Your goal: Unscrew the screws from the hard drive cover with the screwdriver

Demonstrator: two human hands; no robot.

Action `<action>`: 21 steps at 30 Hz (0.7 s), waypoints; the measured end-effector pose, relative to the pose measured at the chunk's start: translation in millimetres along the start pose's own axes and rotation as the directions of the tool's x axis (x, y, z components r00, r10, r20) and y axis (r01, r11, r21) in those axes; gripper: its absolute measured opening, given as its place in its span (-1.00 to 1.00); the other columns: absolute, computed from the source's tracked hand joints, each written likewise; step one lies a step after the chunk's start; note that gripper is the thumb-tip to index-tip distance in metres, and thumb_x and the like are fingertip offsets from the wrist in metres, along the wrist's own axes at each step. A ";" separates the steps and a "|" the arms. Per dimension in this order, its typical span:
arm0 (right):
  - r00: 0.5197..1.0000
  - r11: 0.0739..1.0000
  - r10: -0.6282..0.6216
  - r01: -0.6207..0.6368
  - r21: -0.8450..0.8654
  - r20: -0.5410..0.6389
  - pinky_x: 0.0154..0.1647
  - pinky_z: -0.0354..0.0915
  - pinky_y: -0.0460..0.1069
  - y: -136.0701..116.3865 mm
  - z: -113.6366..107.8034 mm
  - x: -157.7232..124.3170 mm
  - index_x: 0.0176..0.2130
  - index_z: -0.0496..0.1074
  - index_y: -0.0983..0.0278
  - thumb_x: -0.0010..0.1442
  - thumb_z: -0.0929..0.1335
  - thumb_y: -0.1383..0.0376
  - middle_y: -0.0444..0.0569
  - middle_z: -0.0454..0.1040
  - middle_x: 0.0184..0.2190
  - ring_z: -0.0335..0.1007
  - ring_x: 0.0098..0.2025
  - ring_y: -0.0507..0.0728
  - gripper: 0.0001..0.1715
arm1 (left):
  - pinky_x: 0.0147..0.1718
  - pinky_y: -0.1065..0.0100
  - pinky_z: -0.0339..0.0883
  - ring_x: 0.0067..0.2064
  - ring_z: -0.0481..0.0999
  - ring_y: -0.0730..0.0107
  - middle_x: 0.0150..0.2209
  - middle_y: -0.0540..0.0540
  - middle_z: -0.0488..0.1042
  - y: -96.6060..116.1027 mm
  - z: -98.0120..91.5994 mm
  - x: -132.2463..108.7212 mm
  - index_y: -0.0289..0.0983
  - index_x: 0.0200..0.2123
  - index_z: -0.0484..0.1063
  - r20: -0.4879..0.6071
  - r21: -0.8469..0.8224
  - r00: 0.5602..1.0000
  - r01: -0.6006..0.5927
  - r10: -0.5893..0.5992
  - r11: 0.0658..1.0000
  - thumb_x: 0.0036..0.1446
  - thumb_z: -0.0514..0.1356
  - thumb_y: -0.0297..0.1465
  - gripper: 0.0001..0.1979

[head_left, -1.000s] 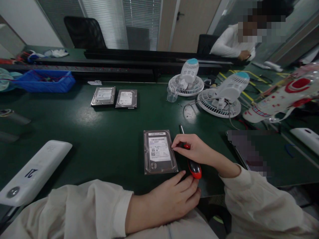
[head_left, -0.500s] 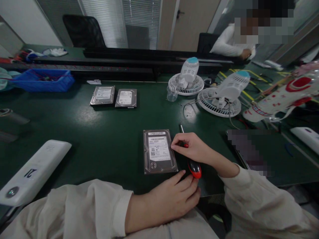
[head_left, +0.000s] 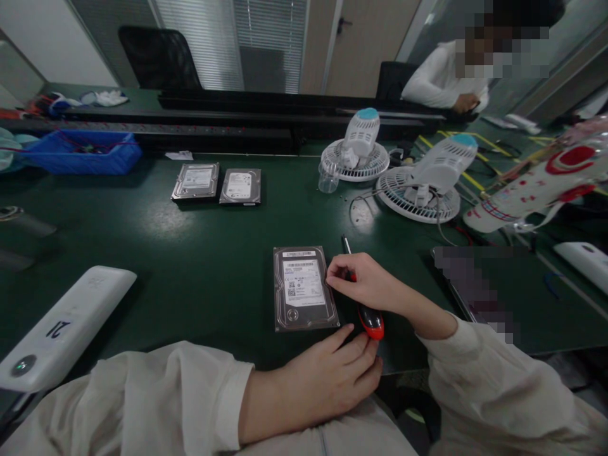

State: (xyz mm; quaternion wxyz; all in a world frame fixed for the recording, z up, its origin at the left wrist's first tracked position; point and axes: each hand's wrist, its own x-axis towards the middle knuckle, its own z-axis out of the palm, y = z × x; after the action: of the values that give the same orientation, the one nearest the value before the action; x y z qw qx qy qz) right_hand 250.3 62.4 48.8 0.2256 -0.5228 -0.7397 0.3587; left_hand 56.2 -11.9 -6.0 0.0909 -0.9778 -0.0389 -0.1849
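A hard drive (head_left: 303,288) with a white label lies flat on the green table in front of me. A red and black screwdriver (head_left: 363,303) lies just right of it, its tip pointing away from me. My right hand (head_left: 368,283) rests over the screwdriver, fingertips pinched at the drive's right edge. Whether anything sits in that pinch is hidden. My left hand (head_left: 325,373) lies flat at the near table edge, fingers stretched toward the screwdriver's red handle end and the drive's near corner.
Two more hard drives (head_left: 217,183) lie farther back. Two white desk fans (head_left: 399,171) lie face down at the right, beside a small clear cup (head_left: 327,179). A white device marked 21 (head_left: 61,329) sits near left, a blue bin (head_left: 80,152) far left. Another person sits at the back right.
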 end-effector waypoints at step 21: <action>0.999 0.995 0.046 -0.045 0.088 -0.009 -0.35 0.37 -0.03 3.8 1.3 2.2 -0.42 0.53 0.29 0.18 0.42 0.34 -0.05 0.58 -0.48 0.47 -0.41 0.07 -0.86 | 0.38 0.06 0.17 0.32 0.49 0.14 0.31 -0.26 0.53 0.6 1.8 -0.4 -0.32 0.26 0.51 -0.009 0.009 1.000 0.011 -0.011 1.000 0.54 0.05 -0.39 -0.62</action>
State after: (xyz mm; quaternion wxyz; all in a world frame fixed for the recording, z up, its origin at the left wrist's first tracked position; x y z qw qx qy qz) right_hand 251.0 64.8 44.9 0.2444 -0.5311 -0.7097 0.3931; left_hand 56.6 -12.2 -7.8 0.0946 -0.9763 -0.0445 -0.1895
